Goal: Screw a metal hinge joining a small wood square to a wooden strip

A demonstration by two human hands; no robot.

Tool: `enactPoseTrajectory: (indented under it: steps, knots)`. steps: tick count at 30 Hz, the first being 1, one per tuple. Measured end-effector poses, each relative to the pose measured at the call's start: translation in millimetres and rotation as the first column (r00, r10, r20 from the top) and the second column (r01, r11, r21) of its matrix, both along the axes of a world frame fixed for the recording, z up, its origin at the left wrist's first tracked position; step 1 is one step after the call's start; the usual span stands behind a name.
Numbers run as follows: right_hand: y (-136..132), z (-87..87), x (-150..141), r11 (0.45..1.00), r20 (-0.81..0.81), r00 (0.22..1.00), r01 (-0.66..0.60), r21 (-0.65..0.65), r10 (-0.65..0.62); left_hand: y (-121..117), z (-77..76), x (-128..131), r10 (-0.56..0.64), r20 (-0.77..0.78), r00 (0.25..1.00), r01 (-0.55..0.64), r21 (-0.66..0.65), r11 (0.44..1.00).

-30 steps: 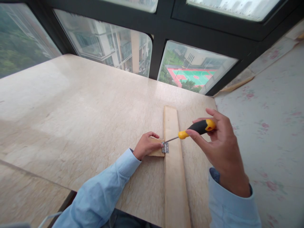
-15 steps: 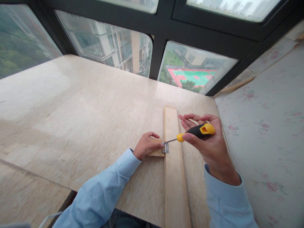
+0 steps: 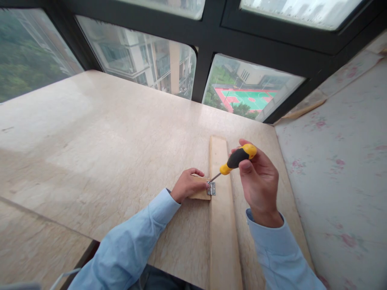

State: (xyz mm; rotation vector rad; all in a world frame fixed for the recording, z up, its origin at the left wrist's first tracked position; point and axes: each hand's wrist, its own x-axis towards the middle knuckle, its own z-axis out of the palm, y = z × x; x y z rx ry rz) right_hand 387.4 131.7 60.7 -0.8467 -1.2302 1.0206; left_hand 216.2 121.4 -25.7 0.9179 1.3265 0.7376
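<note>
My right hand [image 3: 259,181] is closed around the black and yellow handle of a screwdriver [image 3: 238,158], which tilts down to the left. Its tip meets the upper left part of a small silver hinge [image 3: 213,188]. The hinge spans a short wooden piece [image 3: 200,195] and a long wooden board [image 3: 222,225], which butt together. My left hand [image 3: 188,185] grips the short piece, thumb pressed at the hinge's left leaf near the screwdriver tip. Whether a screw sits under the tip is too small to tell.
Everything lies on a beige marble-patterned sill [image 3: 99,153]. Dark window frames [image 3: 256,38] rise behind it, and a flower-patterned wall [image 3: 338,173] borders the right. A white cable [image 3: 65,276] shows at the lower left, by the sill's dark edge.
My right hand has shifted left and turned, and the screwdriver handle now stands steeper, its fingers more closed around it. My left hand stays on the short piece.
</note>
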Motion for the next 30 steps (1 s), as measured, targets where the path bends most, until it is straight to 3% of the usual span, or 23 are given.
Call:
enactPoseTrajectory:
  steps: [9, 13, 18, 22, 26, 30]
  knots:
    - [-0.2, 5.1, -6.8, 0.994, -0.019, 0.994, -0.106, 0.038, 0.107, -0.4, 0.0, 1.1, 0.009, -0.012, 1.0, -0.009, 0.038, 0.999]
    - [0.1, 1.8, -2.2, 0.999, 0.173, 0.985, -0.034, 0.033, 0.028, -0.8, -0.3, 1.5, 0.009, 0.01, 1.0, -0.009, 0.02, 1.0]
    - [1.7, -0.8, 8.9, 0.996, 0.405, 0.913, 0.025, 0.085, -0.058, -0.5, -2.9, 1.6, 0.011, 0.011, 1.0, -0.012, 0.02, 1.0]
    - [1.5, 4.5, 14.4, 1.0, 0.325, 0.945, 0.027, -0.002, -0.024, 0.5, -2.0, 1.5, 0.009, 0.011, 1.0, -0.01, 0.014, 1.0]
    - [1.0, 9.7, 14.4, 0.995, 0.228, 0.969, -0.079, -0.061, 0.091, 0.6, 0.0, 1.4, 0.009, 0.001, 1.0, -0.009, 0.018, 1.0]
    - [3.2, 7.2, 15.0, 0.993, 0.268, 0.958, -0.087, -0.08, 0.106, 0.2, 0.4, 1.4, 0.009, 0.006, 1.0, -0.009, 0.014, 1.0]
